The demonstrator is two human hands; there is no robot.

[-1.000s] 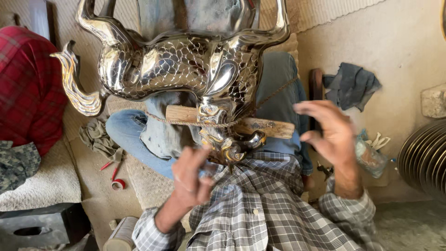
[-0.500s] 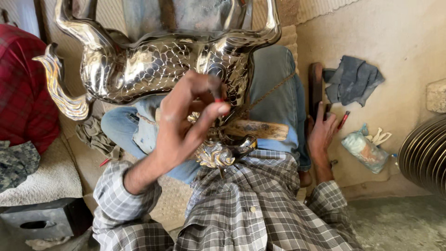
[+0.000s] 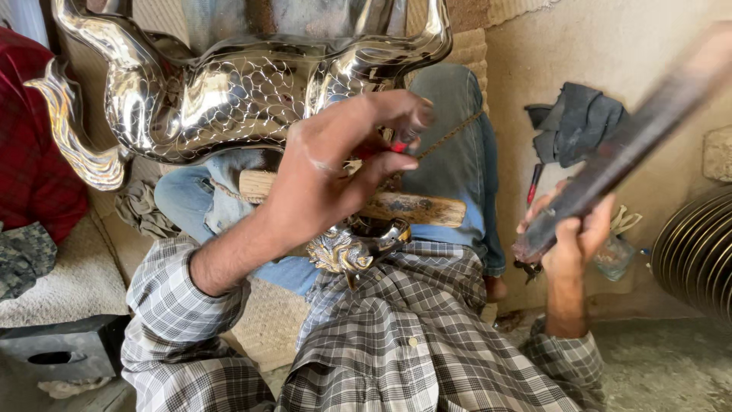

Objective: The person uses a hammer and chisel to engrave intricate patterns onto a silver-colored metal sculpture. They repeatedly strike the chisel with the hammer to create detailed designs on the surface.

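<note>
A metalworker's floor workshop: a polished embossed metal piece (image 3: 229, 91), rags (image 3: 576, 122), bare plaster walls.

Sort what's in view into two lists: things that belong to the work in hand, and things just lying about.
In use:
- left hand, pinching a small red-tipped tool
- right hand, gripping a long dark bar
- shiny scaled metal figure
- wooden block on the lap

Lying about:
- dark cloth
- ribbed metal disc
- red plaid fabric
- black box
</note>
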